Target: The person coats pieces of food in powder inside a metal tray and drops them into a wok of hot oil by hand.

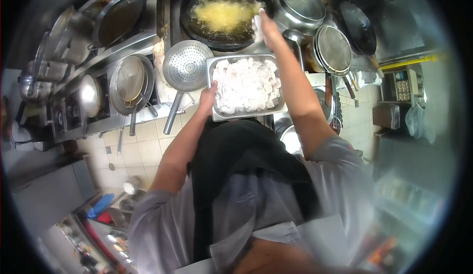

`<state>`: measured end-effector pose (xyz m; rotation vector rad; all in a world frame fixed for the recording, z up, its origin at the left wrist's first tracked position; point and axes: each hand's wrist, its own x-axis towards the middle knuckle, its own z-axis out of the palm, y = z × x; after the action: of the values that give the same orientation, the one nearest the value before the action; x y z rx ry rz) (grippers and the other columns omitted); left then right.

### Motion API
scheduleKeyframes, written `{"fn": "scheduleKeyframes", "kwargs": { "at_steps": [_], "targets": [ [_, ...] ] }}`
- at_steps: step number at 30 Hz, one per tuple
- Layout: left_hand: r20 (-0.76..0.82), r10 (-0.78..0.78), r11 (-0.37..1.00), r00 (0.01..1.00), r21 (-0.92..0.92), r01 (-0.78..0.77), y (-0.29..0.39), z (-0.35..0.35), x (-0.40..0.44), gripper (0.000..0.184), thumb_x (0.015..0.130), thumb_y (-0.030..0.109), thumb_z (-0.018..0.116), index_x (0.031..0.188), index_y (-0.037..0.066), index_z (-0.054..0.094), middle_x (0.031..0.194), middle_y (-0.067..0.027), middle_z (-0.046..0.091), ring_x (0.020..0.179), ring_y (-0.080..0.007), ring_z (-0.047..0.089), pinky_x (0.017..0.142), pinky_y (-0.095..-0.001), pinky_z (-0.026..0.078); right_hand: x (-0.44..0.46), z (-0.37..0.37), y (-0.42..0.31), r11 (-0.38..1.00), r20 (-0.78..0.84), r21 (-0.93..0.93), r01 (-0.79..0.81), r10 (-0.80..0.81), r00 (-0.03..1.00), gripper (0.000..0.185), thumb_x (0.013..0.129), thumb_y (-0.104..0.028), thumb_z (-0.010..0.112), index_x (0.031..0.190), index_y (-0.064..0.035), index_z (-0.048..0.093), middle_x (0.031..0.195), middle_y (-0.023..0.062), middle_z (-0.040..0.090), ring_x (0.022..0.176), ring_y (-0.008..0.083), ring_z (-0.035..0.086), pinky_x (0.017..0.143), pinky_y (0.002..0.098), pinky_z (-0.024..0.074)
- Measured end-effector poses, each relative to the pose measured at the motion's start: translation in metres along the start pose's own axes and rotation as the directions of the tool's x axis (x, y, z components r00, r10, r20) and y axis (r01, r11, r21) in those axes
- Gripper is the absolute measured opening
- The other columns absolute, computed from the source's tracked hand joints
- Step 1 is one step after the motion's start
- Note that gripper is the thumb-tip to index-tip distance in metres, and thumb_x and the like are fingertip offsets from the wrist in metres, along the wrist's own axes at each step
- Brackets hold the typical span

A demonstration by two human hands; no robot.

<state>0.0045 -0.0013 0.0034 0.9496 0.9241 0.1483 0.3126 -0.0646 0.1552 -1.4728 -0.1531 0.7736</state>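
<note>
Notably, the steel food pan (250, 117) sat on the near side of the frying wok (191, 32), heaped with white floured pieces (246, 84). Left hand (209, 98): partly closed on the pan's left wall, thumb up at the rim, other fingers out of sight. Right hand (269, 31): at the wok's right edge, white matter at its fingers. Whether this was a held piece or only coating, and how far the fingers were open, could not be told.

Handling, judged by eye: the loaded pan was probably fairly heavy, its wall stiff, best taken by the rim on opposite sides. The pieces looked soft and light, likely dry and powdery outside, perhaps slippery beneath; a loose pinch around one piece would suit, since a hard squeeze might shed coating.

Perforated strainer (186, 66): near left of the wok. Steel pot (301, 4): just right of it. Not resolved: what lay under the yellow foam (224, 14) in the wok, the identity of the floured pieces, and the pan's underside and support. Outer areas well behind the wok were lost in the dark lens border.
</note>
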Motion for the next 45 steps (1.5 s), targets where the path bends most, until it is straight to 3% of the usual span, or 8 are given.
{"fn": "scheduleKeyframes", "kwargs": {
  "at_steps": [6, 11, 15, 20, 28, 33, 38, 45],
  "targets": [
    [-0.018, 0.023, 1.0, 1.0, -0.004, -0.023, 0.0, -0.001, 0.0, 0.061, 0.094, 0.043, 0.06, 0.12, -0.012, 0.057, 0.109, -0.0187, 0.065, 0.094, -0.0239, 0.064, 0.084, -0.0354, 0.05, 0.07, -0.017, 0.015, 0.457, 0.093, -0.839, 0.294, -0.413, 0.906, 0.044, 0.08, -0.034, 0.069, 0.102, 0.0037, 0.067, 0.102, 0.0226, 0.069, 0.098, 0.0353, 0.067, 0.086, 0.0415, 0.0514],
    [-0.04, -0.009, 1.0, 0.999, 0.025, 0.01, -0.006, -0.003, 0.006, 0.059, 0.093, 0.043, 0.061, 0.116, -0.011, 0.059, 0.108, -0.0179, 0.065, 0.097, -0.0233, 0.062, 0.086, -0.0352, 0.049, 0.093, -0.016, 0.023, 0.167, 0.053, -0.98, 0.106, -0.298, 0.953, 0.04, 0.079, -0.031, 0.067, 0.104, -0.0005, 0.069, 0.108, 0.0218, 0.068, 0.105, 0.038, 0.063, 0.091, 0.0422, 0.0504],
    [-0.051, -0.02, 0.997, 0.999, 0.074, 0.023, -0.009, -0.006, 0.012, 0.061, 0.093, 0.046, 0.061, 0.116, -0.01, 0.06, 0.107, -0.0179, 0.065, 0.095, -0.0228, 0.062, 0.086, -0.0352, 0.048, 0.092, -0.023, 0.024, 0.103, -0.042, -0.993, 0.066, -0.795, 0.606, 0.033, 0.08, -0.028, 0.065, 0.103, -0.0051, 0.071, 0.108, 0.0183, 0.067, 0.105, 0.0385, 0.062, 0.086, 0.0469, 0.0514],
    [-0.049, -0.006, 0.997, 0.999, 0.076, 0.01, -0.014, -0.008, 0.017, 0.06, 0.093, 0.046, 0.06, 0.114, -0.009, 0.061, 0.104, -0.0158, 0.066, 0.093, -0.0215, 0.062, 0.084, -0.0346, 0.048, 0.003, 0.001, 0.015, 0.232, 0.26, -0.852, 0.469, -0.591, 0.764, 0.021, 0.083, -0.016, 0.063, 0.101, -0.0087, 0.071, 0.103, 0.0185, 0.068, 0.092, 0.0366, 0.066, 0.085, 0.044, 0.0535],
    [-0.04, -0.01, 0.999, 0.999, 0.034, 0.011, 0.009, 0.005, -0.008, 0.057, 0.094, 0.044, 0.061, 0.115, -0.009, 0.06, 0.1, -0.0122, 0.066, 0.089, -0.0192, 0.062, 0.08, -0.0328, 0.049, -0.071, 0.037, 0.112, -0.296, 0.884, -0.466, 0.834, -0.117, 0.452, 0.02, 0.08, -0.008, 0.059, 0.096, -0.0111, 0.071, 0.107, 0.0063, 0.063, 0.108, 0.0257, 0.056, 0.097, 0.0382, 0.045],
    [-0.047, 0.025, 0.998, 0.999, 0.058, -0.022, 0.002, 0.001, 0.0, 0.055, 0.095, 0.042, 0.06, 0.115, -0.01, 0.06, 0.101, -0.0132, 0.066, 0.088, -0.02, 0.063, 0.078, -0.0338, 0.051, -0.056, 0.017, 0.094, -0.009, 0.81, -0.557, 0.831, -0.225, 0.541, 0.021, 0.075, -0.012, 0.071, 0.096, -0.0088, 0.068, 0.105, 0.0073, 0.065, 0.104, 0.0291, 0.058, 0.094, 0.0383, 0.0463],
    [-0.02, -0.001, 1.0, 1.0, 0.007, 0.001, -0.002, 0.0, 0.005, 0.054, 0.096, 0.04, 0.059, 0.115, -0.01, 0.059, 0.102, -0.0143, 0.066, 0.087, -0.0205, 0.065, 0.077, -0.0339, 0.051, -0.056, -0.009, 0.076, 0.858, 0.545, -0.391, 0.333, -0.076, 0.835, 0.024, 0.088, -0.013, 0.068, 0.111, -0.0067, 0.064, 0.106, 0.0062, 0.069, 0.096, 0.02, 0.066, 0.084, 0.0314, 0.0508],
    [-0.018, -0.002, 1.0, 1.0, 0.014, 0.002, 0.004, 0.002, -0.001, 0.056, 0.095, 0.041, 0.059, 0.116, -0.011, 0.059, 0.101, -0.0144, 0.066, 0.088, -0.0209, 0.065, 0.078, -0.0332, 0.052, -0.089, -0.012, 0.064, 0.941, 0.415, -0.13, -0.313, 0.338, 0.844, 0.045, 0.086, -0.006, 0.067, 0.127, 0.0075, 0.053, 0.117, 0.0154, 0.064, 0.099, 0.0207, 0.066, 0.085, 0.0316, 0.0557]
  ]
}}
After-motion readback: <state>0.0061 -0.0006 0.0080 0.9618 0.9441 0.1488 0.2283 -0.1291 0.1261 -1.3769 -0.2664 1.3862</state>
